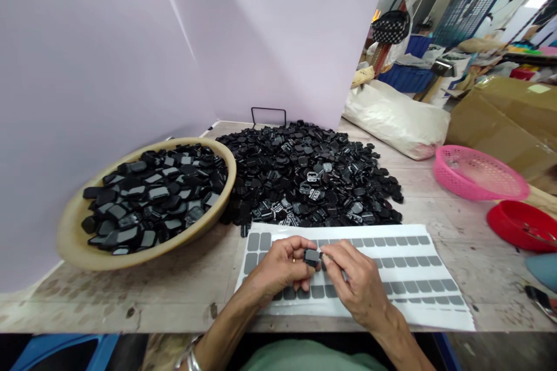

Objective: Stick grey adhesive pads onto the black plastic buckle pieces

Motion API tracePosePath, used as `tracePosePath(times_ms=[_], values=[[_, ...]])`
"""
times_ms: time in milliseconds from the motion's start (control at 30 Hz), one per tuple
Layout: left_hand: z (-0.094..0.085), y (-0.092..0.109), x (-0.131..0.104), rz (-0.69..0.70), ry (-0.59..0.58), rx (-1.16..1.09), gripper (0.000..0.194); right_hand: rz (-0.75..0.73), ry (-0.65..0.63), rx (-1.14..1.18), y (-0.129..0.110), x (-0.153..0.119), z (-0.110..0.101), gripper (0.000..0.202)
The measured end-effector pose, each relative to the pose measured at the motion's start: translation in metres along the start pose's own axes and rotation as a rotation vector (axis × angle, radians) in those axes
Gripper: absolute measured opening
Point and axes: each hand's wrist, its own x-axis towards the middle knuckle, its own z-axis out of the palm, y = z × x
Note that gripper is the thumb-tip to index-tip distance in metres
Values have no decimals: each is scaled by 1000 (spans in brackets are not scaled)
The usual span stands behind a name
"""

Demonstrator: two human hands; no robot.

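Note:
My left hand [285,266] holds a small black piece [311,257] with a grey face turned up, pinched between thumb and fingers. The thumb and forefinger of my right hand [354,278] are pinched together at the right edge of that piece; whatever lies between them is too small to name. Under both hands lies a white sheet [448,306] with rows of grey rounded stickers. Behind the sheet spreads a large heap of black pieces [304,174]. To the left, a cream basin [217,217] is filled with black pieces, many with grey faces.
A pink basket [478,174] and a red bowl [522,226] stand at the right, near a cardboard box [509,116]. A white sack [395,119] lies behind. A pale wall [261,29] rises behind the heap.

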Motion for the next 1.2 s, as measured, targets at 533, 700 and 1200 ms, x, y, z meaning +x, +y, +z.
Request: tracePosePath(times_ms=[533,700,1200], values=[[-1,-5,2,8,15,-15,40,14,-31,5,0,-1,4,22],[-1,-10,2,35,36,-34,38,19,-2,-10,-1,-1,8,20],[0,-14,1,71,45,-126,36,45,7,-24,-7,1,11,23]])
